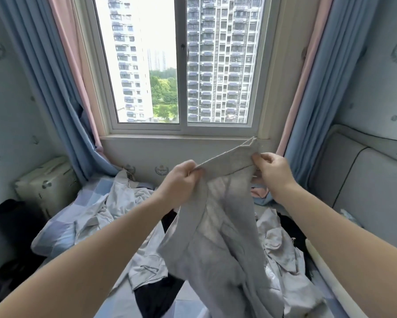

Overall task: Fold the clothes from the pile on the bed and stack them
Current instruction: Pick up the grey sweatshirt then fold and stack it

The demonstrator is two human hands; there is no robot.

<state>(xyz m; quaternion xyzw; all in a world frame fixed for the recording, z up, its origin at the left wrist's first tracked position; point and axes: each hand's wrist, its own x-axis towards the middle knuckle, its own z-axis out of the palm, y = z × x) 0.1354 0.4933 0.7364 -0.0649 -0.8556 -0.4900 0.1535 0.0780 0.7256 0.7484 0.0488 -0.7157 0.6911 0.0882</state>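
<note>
Left to right:

- Far left, off the bed's left edge: dark bundle (9, 226), can't tell what it is. Behind it a cream case (46, 182) stands against the wall.
- Bed (62, 228): blue-checked sheet, bare along the left edge.
- Pile (124, 203): crumpled pale grey and white pieces spread from the far-left corner across the middle of the bed. Black garment (156, 292) lies among them near the front edge. Nothing folded or stacked in view.
- Left hand (181, 180): raised over the middle of the bed, fingers curled, pinching the left end of the top band of the grey garment (215, 226).
- Grey garment: held in the air between both hands, band pulled taut and tilted up toward the right. The rest hangs down over the pile and runs out of frame at the bottom.
- Right hand (273, 173): thumb and fingers pinch the band just short of its right corner, which sticks up past the hand.
- Below the right hand, at the bed's far edge: pink cloth (259, 191). More pale and black clothes lie along the right edge.
- Right of the bed: grey padded panel (364, 180).
- Behind everything: window (181, 65), blue curtains (55, 88) on both sides.
</note>
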